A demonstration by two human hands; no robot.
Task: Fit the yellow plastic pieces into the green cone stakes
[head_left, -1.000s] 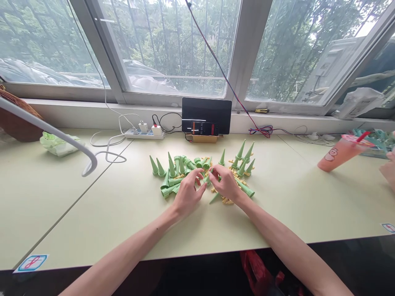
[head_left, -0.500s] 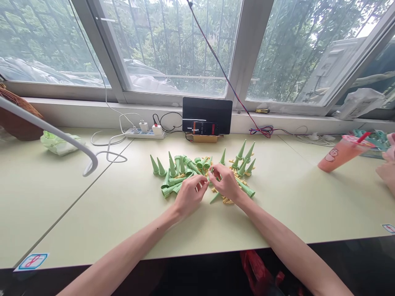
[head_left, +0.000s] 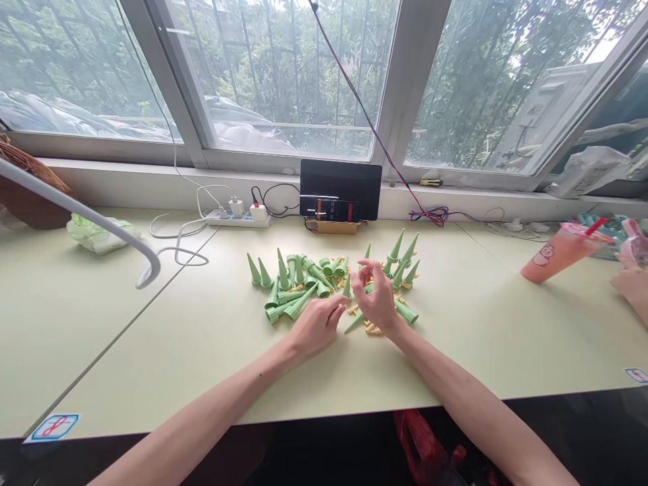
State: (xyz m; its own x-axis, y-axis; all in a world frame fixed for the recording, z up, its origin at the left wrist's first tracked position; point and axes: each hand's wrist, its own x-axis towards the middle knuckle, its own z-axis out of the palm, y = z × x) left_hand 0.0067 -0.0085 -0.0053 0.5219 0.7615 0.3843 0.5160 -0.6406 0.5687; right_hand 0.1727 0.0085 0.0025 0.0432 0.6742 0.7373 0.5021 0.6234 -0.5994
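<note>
A heap of green plastic cones [head_left: 291,293] lies in the middle of the pale green table [head_left: 202,351], and several more cones [head_left: 402,260] stand upright to the right. Small yellow pieces [head_left: 372,329] are scattered among them. My left hand [head_left: 318,324] rests on the table with its fingers pressed together, the tips beside a yellow piece [head_left: 353,309]; what they pinch is too small to name. My right hand [head_left: 375,300] is raised a little above the heap, fingers curled around a green cone [head_left: 369,288].
A black screen [head_left: 340,187] and a phone [head_left: 337,210] stand at the windowsill, a power strip [head_left: 237,217] with cables to their left. A white lamp arm [head_left: 75,214] crosses the left side. At right are a pink drink cup [head_left: 559,255] and another person's hand [head_left: 632,290].
My hands, joined over the heap before, have come apart. The left has dropped toward the table near the yellow pieces, and the right has lifted with its fingers curled.
</note>
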